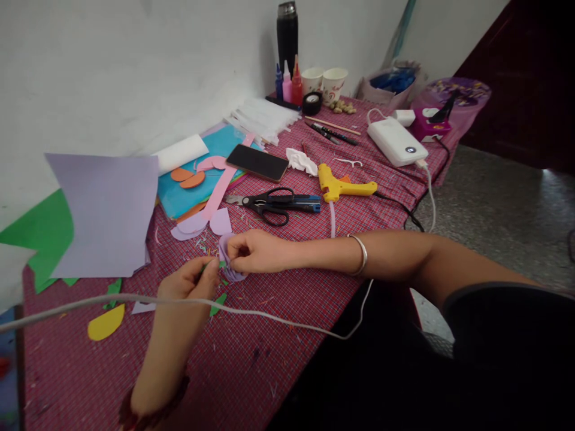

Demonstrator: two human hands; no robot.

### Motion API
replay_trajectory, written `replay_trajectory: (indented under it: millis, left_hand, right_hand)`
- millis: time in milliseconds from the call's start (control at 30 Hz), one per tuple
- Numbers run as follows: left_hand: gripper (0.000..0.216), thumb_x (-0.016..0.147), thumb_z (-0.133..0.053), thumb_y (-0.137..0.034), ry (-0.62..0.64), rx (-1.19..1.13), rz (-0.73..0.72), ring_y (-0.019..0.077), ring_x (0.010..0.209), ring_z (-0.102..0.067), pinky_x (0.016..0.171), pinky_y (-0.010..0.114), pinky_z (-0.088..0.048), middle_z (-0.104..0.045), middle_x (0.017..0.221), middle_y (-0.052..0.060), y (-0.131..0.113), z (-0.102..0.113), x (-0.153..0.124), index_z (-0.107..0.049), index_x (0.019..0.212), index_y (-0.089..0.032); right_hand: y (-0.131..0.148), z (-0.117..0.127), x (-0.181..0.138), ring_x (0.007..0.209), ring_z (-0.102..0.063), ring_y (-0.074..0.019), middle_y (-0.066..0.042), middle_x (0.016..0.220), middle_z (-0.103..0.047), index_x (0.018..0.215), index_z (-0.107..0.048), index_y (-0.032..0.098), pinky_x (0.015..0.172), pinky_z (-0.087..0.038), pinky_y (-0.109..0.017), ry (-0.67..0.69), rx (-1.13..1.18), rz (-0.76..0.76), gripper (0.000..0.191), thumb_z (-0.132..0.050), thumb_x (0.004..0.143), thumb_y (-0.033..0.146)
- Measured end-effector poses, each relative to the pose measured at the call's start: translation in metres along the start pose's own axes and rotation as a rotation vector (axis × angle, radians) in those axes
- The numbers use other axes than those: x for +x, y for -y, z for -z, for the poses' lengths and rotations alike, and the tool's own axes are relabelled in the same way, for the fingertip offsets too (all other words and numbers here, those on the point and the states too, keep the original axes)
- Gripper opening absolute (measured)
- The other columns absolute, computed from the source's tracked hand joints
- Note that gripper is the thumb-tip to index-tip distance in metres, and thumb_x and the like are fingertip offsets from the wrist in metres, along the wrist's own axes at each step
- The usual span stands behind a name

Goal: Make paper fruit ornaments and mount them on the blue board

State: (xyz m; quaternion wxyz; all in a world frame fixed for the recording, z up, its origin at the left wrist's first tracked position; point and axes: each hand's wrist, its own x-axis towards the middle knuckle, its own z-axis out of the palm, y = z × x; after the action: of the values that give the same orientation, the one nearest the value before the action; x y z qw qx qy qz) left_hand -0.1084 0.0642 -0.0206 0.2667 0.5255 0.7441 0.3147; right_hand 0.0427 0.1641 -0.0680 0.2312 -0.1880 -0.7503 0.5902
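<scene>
A purple paper flower (234, 275) of curled layers is held low over the table, partly hidden by my fingers. My right hand (258, 251) is closed, its fingertips pressed on the flower from the right. On the flower's left, my left hand (191, 281) pinches with thumb and forefinger beside a bit of green; exactly what lies between the fingertips is mostly hidden. Loose purple paper petals (220, 222) lie just beyond the flower. A green paper scrap (218, 304) rests below it.
Scissors (274, 206) and a yellow glue gun (344, 184) lie beyond my hands, near a phone (257, 162). Purple sheets (105, 215) stand at left. A white cable (269, 315) crosses in front of my left wrist. A power bank (395, 140) sits at right.
</scene>
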Motion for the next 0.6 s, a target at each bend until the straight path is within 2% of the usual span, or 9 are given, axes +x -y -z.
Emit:
replay_trajectory:
  millis: [167,267,367,467,600]
  left_hand:
    - [0.032,0.072,-0.066,-0.045,-0.016,-0.053,0.014,0.0099,0.043,-0.041,0.038,0.02,-0.028,-0.053,0.051,-0.004,0.001,-0.002,0.0,-0.068,0.089,-0.018]
    - [0.028,0.067,-0.069,-0.043,-0.038,-0.12,0.077,0.0087,0.038,-0.039,0.035,0.019,-0.025,-0.05,0.047,-0.006,-0.006,-0.005,-0.001,-0.062,0.079,-0.019]
    - [0.027,0.065,-0.069,-0.043,-0.056,-0.116,0.065,0.0077,0.039,-0.038,0.036,0.019,-0.024,-0.046,0.046,-0.006,-0.012,-0.007,0.0,-0.056,0.066,-0.019]
    - [0.028,0.065,-0.07,-0.044,-0.065,-0.15,0.087,0.0067,0.038,-0.033,0.035,0.019,-0.02,-0.041,0.045,-0.007,-0.009,-0.007,0.001,-0.057,0.065,-0.019]
    - [0.029,0.064,-0.074,-0.043,-0.102,-0.241,0.124,0.0067,0.039,-0.032,0.035,0.02,-0.021,-0.041,0.046,-0.007,-0.001,-0.004,0.002,-0.058,0.068,-0.019]
  right_hand:
    - [-0.001,0.0,0.0,0.06,-0.048,-0.0072,0.006,0.061,-0.052,0.066,-0.05,0.016,0.059,-0.034,-0.021,-0.006,0.009,0.012,0.015,-0.058,0.077,0.009]
    - [0.002,0.0,-0.001,0.061,-0.048,-0.007,0.006,0.062,-0.052,0.066,-0.049,0.016,0.06,-0.035,-0.021,-0.002,0.014,0.003,0.016,-0.057,0.077,0.008]
    - [0.002,0.001,0.0,0.06,-0.048,-0.007,0.006,0.062,-0.052,0.066,-0.05,0.016,0.06,-0.035,-0.022,0.004,0.014,0.009,0.015,-0.058,0.077,0.008]
    - [0.001,0.001,0.0,0.06,-0.048,-0.0069,0.007,0.061,-0.051,0.066,-0.05,0.016,0.06,-0.035,-0.022,0.007,0.018,0.014,0.015,-0.058,0.077,0.009]
    - [-0.001,0.0,0.0,0.06,-0.049,-0.0071,0.007,0.061,-0.052,0.067,-0.05,0.016,0.06,-0.035,-0.022,0.006,0.021,0.003,0.014,-0.058,0.078,0.009]
